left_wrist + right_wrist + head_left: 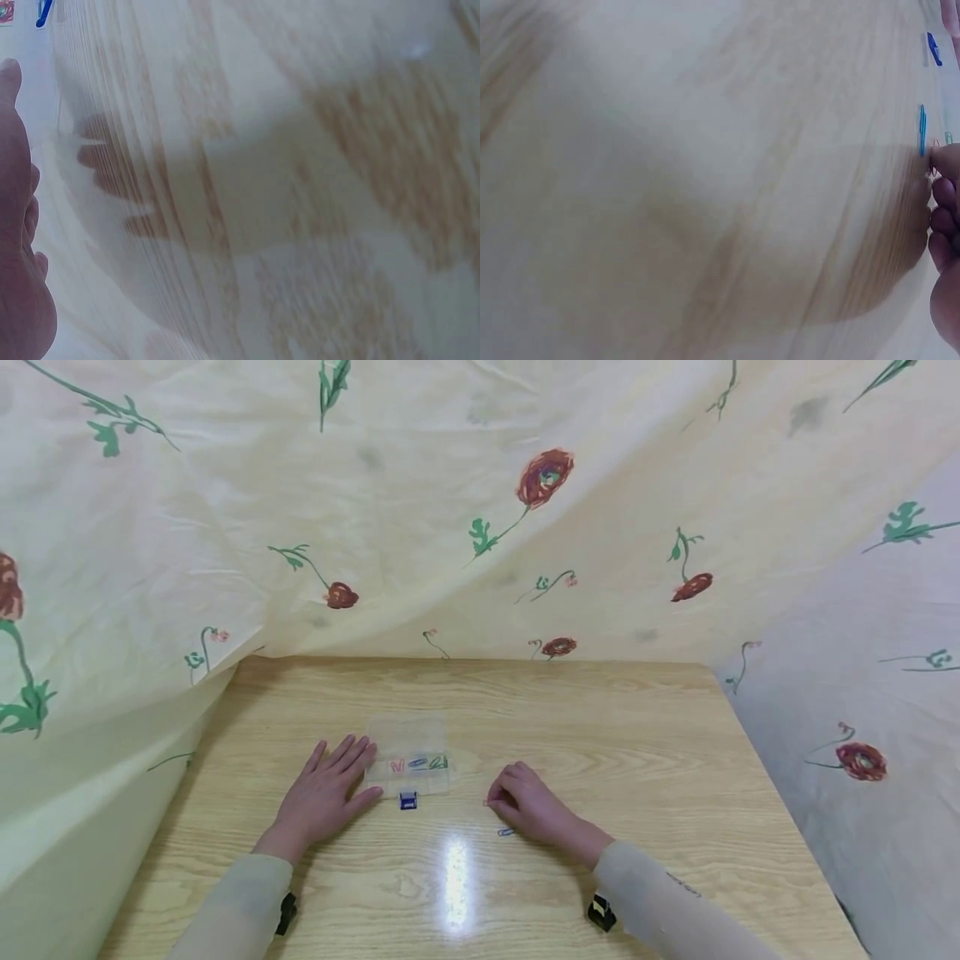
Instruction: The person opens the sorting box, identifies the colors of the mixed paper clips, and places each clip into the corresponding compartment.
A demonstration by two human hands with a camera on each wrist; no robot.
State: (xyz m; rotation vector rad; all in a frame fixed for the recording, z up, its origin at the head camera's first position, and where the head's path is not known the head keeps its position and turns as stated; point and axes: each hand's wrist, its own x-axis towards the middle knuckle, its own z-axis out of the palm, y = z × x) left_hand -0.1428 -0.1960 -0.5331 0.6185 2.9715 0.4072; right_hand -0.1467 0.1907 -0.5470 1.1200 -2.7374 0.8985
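A clear plastic box [431,783] lies with its lid [407,727] folded back. Its compartments hold pink paper clips [397,765], blue paper clips [417,762] and green paper clips [438,762]. My left hand [324,793] is spread flat, fingertips and thumb at the box's left edge. To the right of the box, my right hand [528,802] pinches a small pink paper clip [934,159], mostly hidden by the fingertips. Just below that hand, a blue paper clip [506,832] lies on the table.
A blue latch [408,800] sits at the box's front edge. The wooden table [360,893] reflects a bright light in front. Flowered cloth [420,527] hangs behind and at both sides. Each wrist wears a small black camera.
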